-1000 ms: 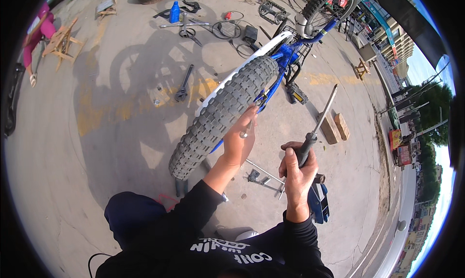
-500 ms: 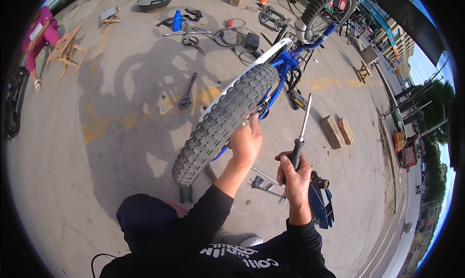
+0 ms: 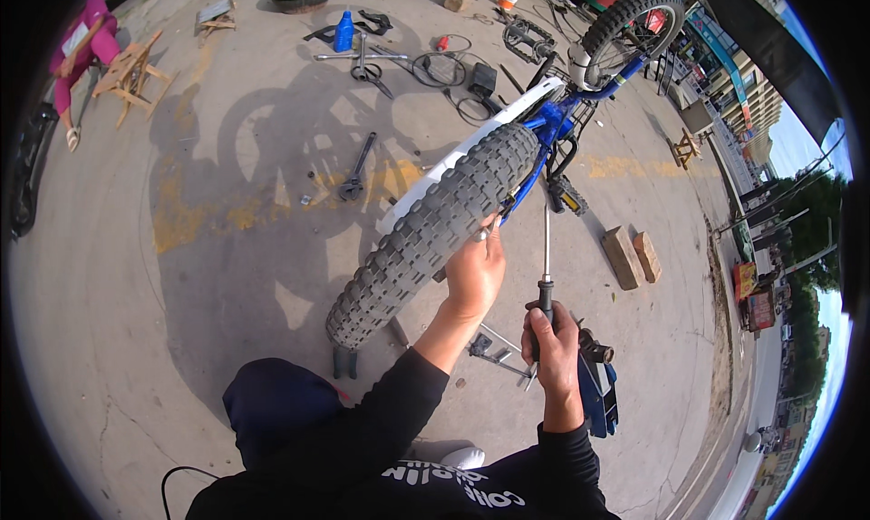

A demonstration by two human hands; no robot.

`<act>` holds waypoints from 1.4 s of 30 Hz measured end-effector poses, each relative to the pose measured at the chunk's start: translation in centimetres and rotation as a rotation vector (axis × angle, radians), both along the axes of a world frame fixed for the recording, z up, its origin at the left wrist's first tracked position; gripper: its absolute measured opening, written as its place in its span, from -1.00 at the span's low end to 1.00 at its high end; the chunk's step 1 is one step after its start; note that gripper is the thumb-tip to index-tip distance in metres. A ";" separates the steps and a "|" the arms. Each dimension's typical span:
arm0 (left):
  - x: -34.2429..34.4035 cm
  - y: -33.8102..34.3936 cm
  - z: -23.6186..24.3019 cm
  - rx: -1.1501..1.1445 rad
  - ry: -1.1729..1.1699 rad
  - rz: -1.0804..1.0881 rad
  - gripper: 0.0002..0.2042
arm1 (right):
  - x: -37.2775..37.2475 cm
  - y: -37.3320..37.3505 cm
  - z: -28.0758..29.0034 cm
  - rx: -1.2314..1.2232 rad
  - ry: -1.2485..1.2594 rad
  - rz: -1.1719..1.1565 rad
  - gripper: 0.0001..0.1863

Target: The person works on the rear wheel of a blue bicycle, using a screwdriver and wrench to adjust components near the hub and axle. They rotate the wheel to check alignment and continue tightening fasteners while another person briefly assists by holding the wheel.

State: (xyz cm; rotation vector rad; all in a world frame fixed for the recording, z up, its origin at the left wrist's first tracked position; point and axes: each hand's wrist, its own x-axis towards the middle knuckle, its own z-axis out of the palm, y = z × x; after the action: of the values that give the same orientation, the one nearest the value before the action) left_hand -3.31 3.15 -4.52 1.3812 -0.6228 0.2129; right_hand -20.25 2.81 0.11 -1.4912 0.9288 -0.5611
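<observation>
The person's left hand [image 3: 476,275] was at the right side of the knobby dark-grey bicycle tyre [image 3: 435,230], fingers bent close in by the wheel; whether they gripped anything could not be told. The right hand [image 3: 555,339] was closed around the black handle of a long-shafted steel screwdriver [image 3: 546,262], which pointed away from the person. Its tip appeared near the black pedal with a yellow reflector [image 3: 569,197]; contact could not be judged.

The tyre slanted across the middle, joined to the glossy blue bicycle frame [image 3: 551,121] beyond it. A narrow gap of concrete separated the two hands. On the right, open concrete ran from the screwdriver to two brown rectangular blocks [image 3: 622,257], then on to the pavement edge. A blue-and-black tool [image 3: 598,393] crowded the right wrist's outer side. Left of the tyre, a wide shaded stretch held a dark metal adjustable wrench [image 3: 356,171], well apart from both hands.
</observation>
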 end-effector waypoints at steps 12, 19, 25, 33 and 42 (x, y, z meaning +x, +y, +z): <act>-0.4 0.6 1.3 0.020 -0.001 0.021 -0.87 | -0.5 -0.1 -0.9 0.026 0.009 -0.020 -0.66; -0.5 0.2 0.9 -0.071 -0.050 0.027 -0.84 | -0.8 -0.1 -1.2 0.031 -0.005 -0.015 -0.65; -0.3 0.2 1.1 -0.059 -0.110 0.052 -0.83 | -0.7 0.1 -0.9 0.028 -0.006 -0.002 -0.65; -0.3 0.2 0.9 -0.004 -0.145 0.093 -0.84 | -0.6 0.1 -0.9 0.028 -0.010 -0.002 -0.65; -0.4 0.1 0.6 0.072 -0.192 0.085 -0.85 | -1.0 0.0 -0.8 0.055 0.010 0.036 -0.64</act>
State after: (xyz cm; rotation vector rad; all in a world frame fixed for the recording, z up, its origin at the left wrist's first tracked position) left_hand -3.67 3.25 -3.93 1.4689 -0.7372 0.3974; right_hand -21.23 2.81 -0.73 -1.4599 0.9162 -0.4981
